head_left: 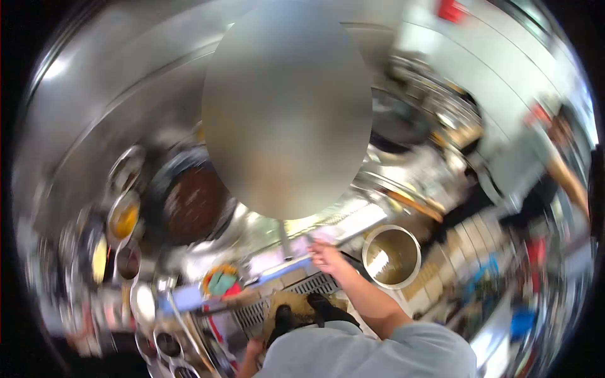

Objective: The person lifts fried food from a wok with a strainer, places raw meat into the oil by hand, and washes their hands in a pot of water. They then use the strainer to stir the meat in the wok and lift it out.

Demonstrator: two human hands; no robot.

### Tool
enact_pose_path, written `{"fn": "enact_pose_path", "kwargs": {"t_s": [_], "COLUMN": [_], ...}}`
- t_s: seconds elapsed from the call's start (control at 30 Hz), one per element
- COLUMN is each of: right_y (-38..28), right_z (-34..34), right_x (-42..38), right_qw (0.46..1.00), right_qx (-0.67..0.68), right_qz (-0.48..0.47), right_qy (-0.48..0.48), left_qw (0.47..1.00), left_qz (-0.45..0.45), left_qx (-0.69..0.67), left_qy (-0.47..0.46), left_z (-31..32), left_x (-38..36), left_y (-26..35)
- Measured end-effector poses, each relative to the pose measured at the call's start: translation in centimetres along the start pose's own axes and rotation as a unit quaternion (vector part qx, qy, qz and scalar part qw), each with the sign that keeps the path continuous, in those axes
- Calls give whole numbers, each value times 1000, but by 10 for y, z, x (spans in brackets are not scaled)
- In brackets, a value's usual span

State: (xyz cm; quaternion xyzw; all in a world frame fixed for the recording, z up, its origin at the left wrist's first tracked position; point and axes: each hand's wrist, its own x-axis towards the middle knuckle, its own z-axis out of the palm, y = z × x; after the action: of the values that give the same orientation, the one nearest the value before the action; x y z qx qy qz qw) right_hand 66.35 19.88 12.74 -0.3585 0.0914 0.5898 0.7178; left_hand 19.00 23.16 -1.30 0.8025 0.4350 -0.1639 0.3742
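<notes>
- Right hand (326, 257): fingers partly curled, at worktop (364, 218) front edge; grip unclear.
- Pot (392, 257): near right hand, by same edge.
- Left hand (255, 346): low, beside body; finger opening, grip unclear.

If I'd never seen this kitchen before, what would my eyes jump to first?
Probably the giant blurry grey oval, which hides the top middle of the picture. Then a big dark pan left of it, lower down, with something reddish-brown inside. Next comes the shiny round pot, just right of the person's right hand.
</notes>
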Motion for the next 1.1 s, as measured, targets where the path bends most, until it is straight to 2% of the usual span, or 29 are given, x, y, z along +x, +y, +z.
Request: {"fn": "enact_pose_path", "kwargs": {"t_s": [0.03, 0.07, 0.1, 0.2, 0.27, 0.4, 0.47, 0.53, 0.6, 0.67, 0.8, 0.87, 0.93, 0.97, 1.0, 1.03, 1.07, 1.1], "right_y": [1, 1, 5, 27, 48, 97, 129, 163, 205, 237, 294, 319, 336, 338, 339, 345, 346, 348], "right_z": [19, 37, 36, 42, 49, 48, 40, 33, 25, 28, 35, 20, 7, 9, 10, 0, -2, -5], "right_x": [-5, -10, -7, -9, -33, -127, -193, -261, -324, -397, -522, -569, -609, -627, -643, -657, -669, -677], "right_qw": [999, 997, 998, 991, 987, 970, 958, 954, 932, 917, 824, 777, 738, 708, 677, 672, 647, 620], "right_qx": [38, -7, 50, 108, 119, 162, 186, 192, 207, 202, 235, 227, 225, 222, 216, 175, 158, 146], "right_qz": [-3, -39, -33, -70, -100, -153, -192, -222, -294, -342, -396, -459, -512, -522, -529, -544, -540, -543], "right_qy": [29, 63, 21, -41, -37, -92, -100, -53, -35, 44, 331, 366, 377, 421, 464, 472, 514, 547], "left_qw": [999, 996, 997, 997, 986, 976, 983, 983, 966, 937, 875, 840, 795, 777, 770, 758, 770, 712], "left_qz": [-20, -41, -40, 16, 58, 110, 125, 142, 170, 204, 274, 315, 351, 346, 326, 306, 307, 361], "left_qx": [39, 78, 63, -72, -150, -188, -134, -39, 74, 160, 251, 262, 222, 177, 226, 276, 195, 299], "left_qy": [10, 19, 9, 27, 34, 14, -34, -107, -182, -235, -309, -356, -441, -494, -500, -505, -524, -523], "left_z": [18, 28, -13, -139, -191, -222, -201, -154, -112, -87, -51, -21, 30, 51, 71, 74, 101, 107], "left_x": [22, 35, 55, 151, 184, 192, 185, 169, 149, 136, 134, 134, 136, 115, 92, 20, -7, -67], "left_y": [-40, -60, -69, -46, -8, 24, 17, 1, -10, -5, 31, 53, 71, 93, 115, 168, 182, 225]}}
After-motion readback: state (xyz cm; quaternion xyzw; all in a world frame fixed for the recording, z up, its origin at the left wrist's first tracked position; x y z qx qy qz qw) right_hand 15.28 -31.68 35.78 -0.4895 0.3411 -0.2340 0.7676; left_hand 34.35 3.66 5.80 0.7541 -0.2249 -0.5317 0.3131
